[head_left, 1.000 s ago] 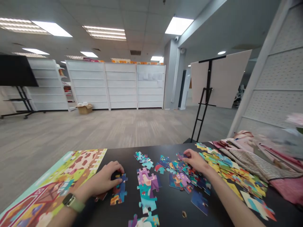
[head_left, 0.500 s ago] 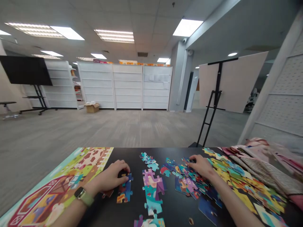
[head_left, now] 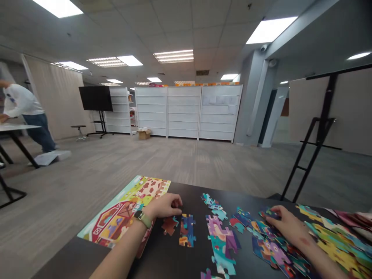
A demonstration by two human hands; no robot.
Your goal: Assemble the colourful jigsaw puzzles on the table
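Centrally, a purple-and-teal strip of joined flat jigsaw pieces (head_left: 216, 232) lies on a smooth black tabletop (head_left: 174, 265). Left of that strip sits a blue-and-orange block of joined pieces (head_left: 187, 229), with a brown jigsaw section (head_left: 169, 224) farther left. The left hand (head_left: 164, 205) is also left of the strip, fingers curled and thumb parted from them, near the block. Right of the strip, the right hand (head_left: 286, 223) has its fingertips at a dark blue-green jigsaw piece (head_left: 266, 212); whether they pinch it, I cannot tell. Yellow-and-green pieces (head_left: 334, 244) spread farthest right of the strip.
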